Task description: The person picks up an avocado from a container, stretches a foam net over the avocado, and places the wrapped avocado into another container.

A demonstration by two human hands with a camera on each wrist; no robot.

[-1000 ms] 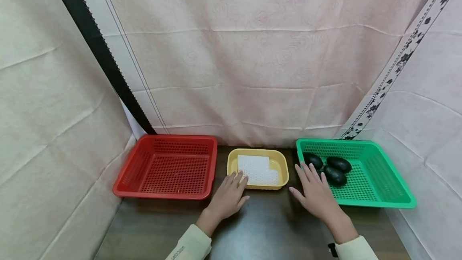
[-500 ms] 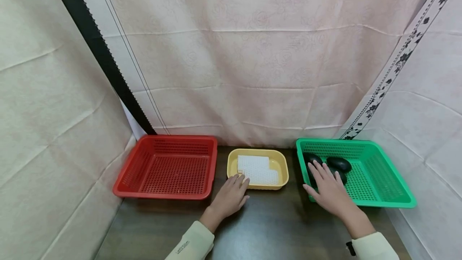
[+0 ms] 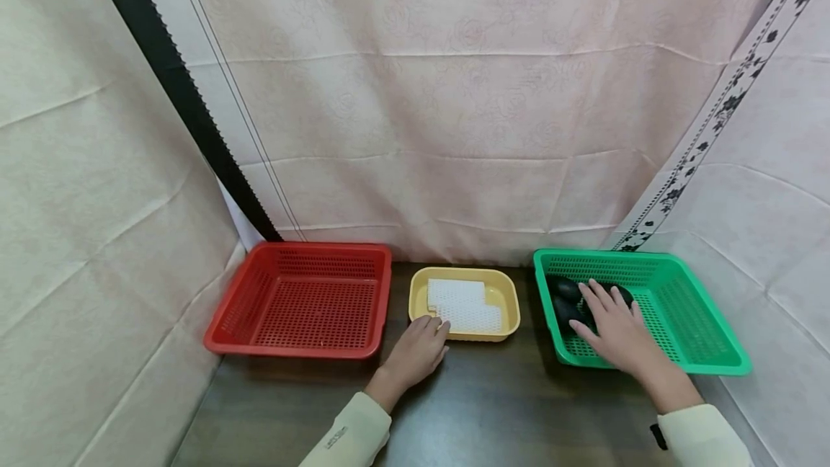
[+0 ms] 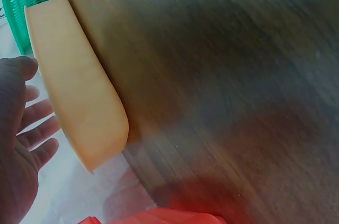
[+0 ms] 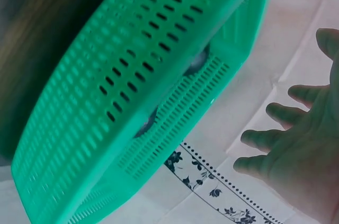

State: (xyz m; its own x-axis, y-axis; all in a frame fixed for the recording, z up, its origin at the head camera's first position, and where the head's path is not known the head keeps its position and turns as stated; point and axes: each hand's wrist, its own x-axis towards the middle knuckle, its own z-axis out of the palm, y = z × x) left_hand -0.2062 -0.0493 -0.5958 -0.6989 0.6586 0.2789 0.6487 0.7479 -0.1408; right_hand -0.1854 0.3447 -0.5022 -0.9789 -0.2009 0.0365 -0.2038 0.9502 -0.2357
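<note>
My right hand [image 3: 619, 334] reaches over the green basket [image 3: 681, 323], fingers spread above several glossy dark ovals [image 3: 568, 317] that look like small eggplants. They lie in the basket's left part, partly hidden by the hand. In the right wrist view that hand [image 5: 302, 144] appears above the basket's rim with nothing in its grasp. My left hand [image 3: 413, 353] is at the front left edge of a yellow tray [image 3: 504, 294], fingertips right at the rim. Its fingers are loosely bent and hold nothing in the left wrist view. A white perforated sheet [image 3: 460, 301] lies inside the tray.
A red basket [image 3: 318, 308] stands on the left of the dark wooden table [image 3: 480, 395]. Behind the containers and at both sides hang pale cloth curtains [image 3: 473, 128], close to the baskets' outer edges.
My right hand has moved right, from the green basket's left edge to over the dark ovals. The left hand has shifted only slightly, its fingers a little more bent. The containers stay put.
</note>
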